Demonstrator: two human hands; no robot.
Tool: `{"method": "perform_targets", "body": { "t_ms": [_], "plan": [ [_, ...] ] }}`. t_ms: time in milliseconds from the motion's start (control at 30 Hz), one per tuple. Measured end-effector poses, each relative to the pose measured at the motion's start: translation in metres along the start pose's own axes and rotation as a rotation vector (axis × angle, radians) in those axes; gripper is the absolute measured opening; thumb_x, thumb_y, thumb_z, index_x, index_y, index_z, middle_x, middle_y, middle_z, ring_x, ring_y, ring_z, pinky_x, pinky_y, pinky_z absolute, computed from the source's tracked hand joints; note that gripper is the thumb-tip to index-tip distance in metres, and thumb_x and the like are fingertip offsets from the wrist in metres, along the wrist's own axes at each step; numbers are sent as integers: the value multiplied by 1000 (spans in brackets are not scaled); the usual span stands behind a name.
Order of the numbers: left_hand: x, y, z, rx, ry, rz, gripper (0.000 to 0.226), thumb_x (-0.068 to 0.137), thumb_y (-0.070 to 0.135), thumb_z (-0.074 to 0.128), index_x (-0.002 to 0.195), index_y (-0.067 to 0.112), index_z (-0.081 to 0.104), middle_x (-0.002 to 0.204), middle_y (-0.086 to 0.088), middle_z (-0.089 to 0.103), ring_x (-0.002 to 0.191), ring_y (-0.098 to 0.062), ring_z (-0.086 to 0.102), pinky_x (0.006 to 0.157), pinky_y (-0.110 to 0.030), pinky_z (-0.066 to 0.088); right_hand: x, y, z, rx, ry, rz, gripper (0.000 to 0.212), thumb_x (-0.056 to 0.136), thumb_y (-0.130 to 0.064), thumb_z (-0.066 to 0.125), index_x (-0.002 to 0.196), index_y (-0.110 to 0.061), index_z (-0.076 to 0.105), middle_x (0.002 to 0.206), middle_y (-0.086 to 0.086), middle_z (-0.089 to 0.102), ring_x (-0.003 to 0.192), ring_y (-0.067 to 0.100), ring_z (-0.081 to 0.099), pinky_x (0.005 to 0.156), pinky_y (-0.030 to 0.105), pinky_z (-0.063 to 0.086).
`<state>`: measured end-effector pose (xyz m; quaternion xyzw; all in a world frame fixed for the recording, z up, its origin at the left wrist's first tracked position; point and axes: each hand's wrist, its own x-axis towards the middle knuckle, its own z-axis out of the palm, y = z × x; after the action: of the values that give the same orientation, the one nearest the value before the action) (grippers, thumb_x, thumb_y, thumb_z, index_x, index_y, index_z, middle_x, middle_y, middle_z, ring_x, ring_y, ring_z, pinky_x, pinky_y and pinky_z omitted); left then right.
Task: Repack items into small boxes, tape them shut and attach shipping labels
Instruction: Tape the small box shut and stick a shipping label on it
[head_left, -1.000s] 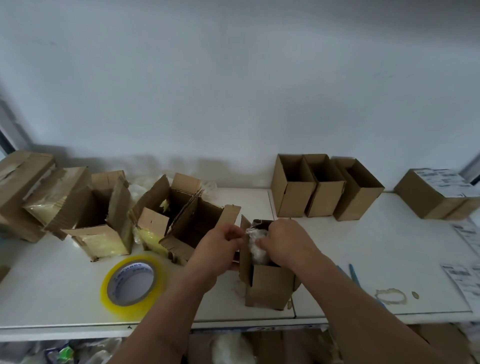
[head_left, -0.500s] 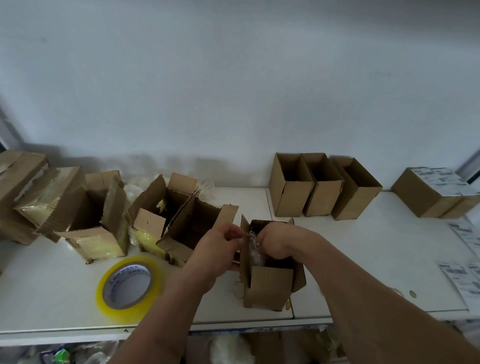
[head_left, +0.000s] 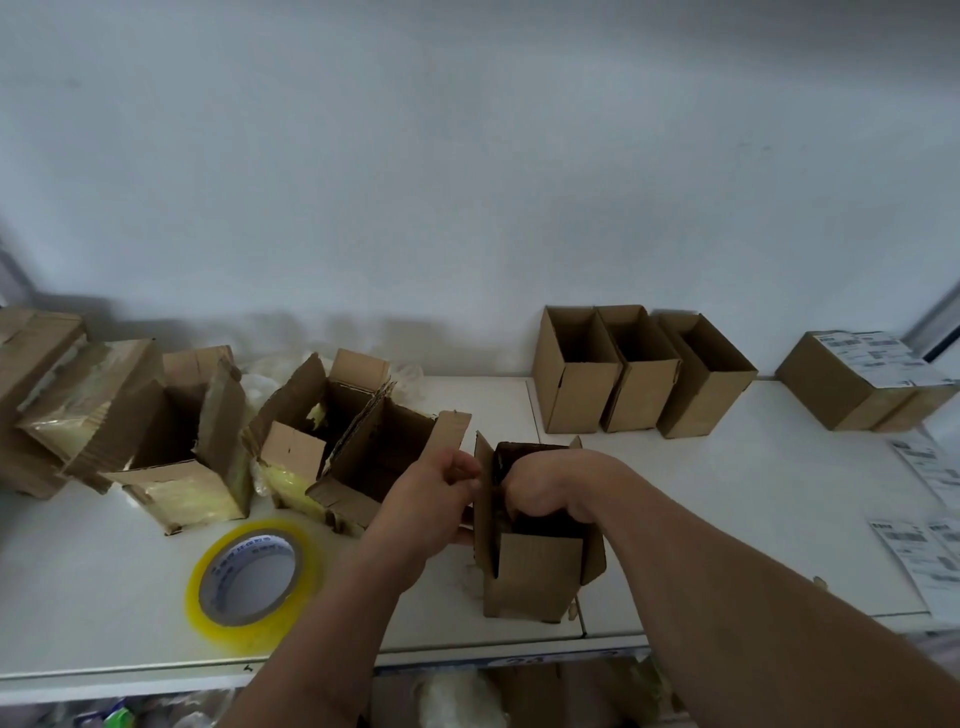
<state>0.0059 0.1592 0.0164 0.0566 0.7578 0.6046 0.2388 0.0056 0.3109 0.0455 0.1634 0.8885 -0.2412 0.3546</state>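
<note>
A small open cardboard box (head_left: 530, 577) stands upright near the front edge of the white table (head_left: 727, 519). My left hand (head_left: 426, 499) pinches the box's left flap and holds it outward. My right hand (head_left: 545, 488) is pushed down into the box's opening; its fingers are hidden inside, and whatever is under them cannot be seen. A roll of yellow-tinted packing tape (head_left: 254, 582) lies flat on the table to the left of my left arm.
Three empty small boxes (head_left: 576, 395) stand in a row at the back. A labelled closed box (head_left: 841, 384) sits at far right, with loose shipping labels (head_left: 924, 561) in front of it. Several torn-open larger boxes (head_left: 182, 457) crowd the left side.
The white wrapped item that my right hand held at the box's mouth has gone out of sight. My right hand has sunk deeper into the box. My left hand stays on the flap.
</note>
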Motion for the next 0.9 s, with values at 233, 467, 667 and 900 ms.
{"method": "perform_targets", "body": {
  "t_ms": [233,467,667,900],
  "plan": [
    [-2,-1,-3,15,-7,-6,16,99,14,54,111,23,59,109,4,64,91,-16,68,63,-23,55,0,-5,1,-116,-48,-11,31,99,-8,45,127,-6,58,124,13,59,113,28,57,102,40,47],
    [-4,0,-8,-43,-33,-26,14,98,13,55,109,20,61,104,0,68,85,-15,71,66,-27,59,3,-19,-16,-430,12,-82,29,97,-14,48,122,-8,63,118,10,62,104,23,61,92,33,50],
    [-4,1,-8,-88,-71,-49,14,98,13,55,109,20,61,106,-2,68,86,-18,72,68,-28,59,2,-36,-43,-294,2,-73,28,95,-10,56,122,-7,62,110,8,70,97,20,68,84,25,50],
    [-4,5,-14,-94,-82,-93,15,96,12,59,108,20,63,108,-2,65,85,-19,69,61,-21,54,11,-79,-82,-175,79,-173,25,101,-10,48,122,-4,59,104,11,72,74,15,70,64,25,55]
  ]
}}
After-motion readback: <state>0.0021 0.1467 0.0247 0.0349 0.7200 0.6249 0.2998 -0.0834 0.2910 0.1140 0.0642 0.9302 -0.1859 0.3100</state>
